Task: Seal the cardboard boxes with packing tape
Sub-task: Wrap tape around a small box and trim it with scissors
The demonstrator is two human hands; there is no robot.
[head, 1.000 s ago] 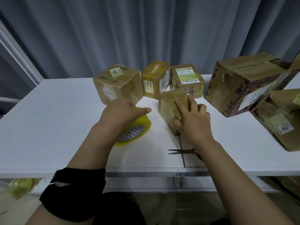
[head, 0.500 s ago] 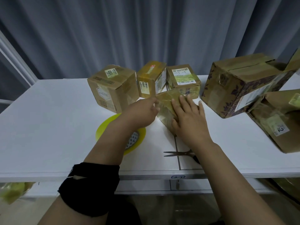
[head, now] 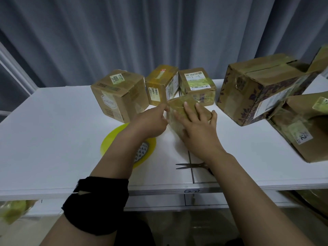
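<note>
A small tape-covered cardboard box (head: 174,106) stands mid-table in front of three other small boxes. My right hand (head: 198,128) lies on it with straight fingers pressing its top and near face. My left hand (head: 150,121) reaches in from the left, thumb and forefinger pinching the box's upper left edge. The yellow roll of packing tape (head: 113,139) lies flat on the white table (head: 44,130) under my left forearm, partly hidden. Scissors (head: 188,165) lie near the front edge, their handles behind my right wrist.
Behind stand a brown box (head: 120,96), a yellowish taped box (head: 161,86) and a labelled box (head: 197,86). A large printed box (head: 262,89) and another marked "2" (head: 305,128) fill the right side. A grey curtain hangs behind.
My left hand let go of the tape roll, which now lies flat on the table, and moved right to the small box's left edge. My right hand stayed on the box.
</note>
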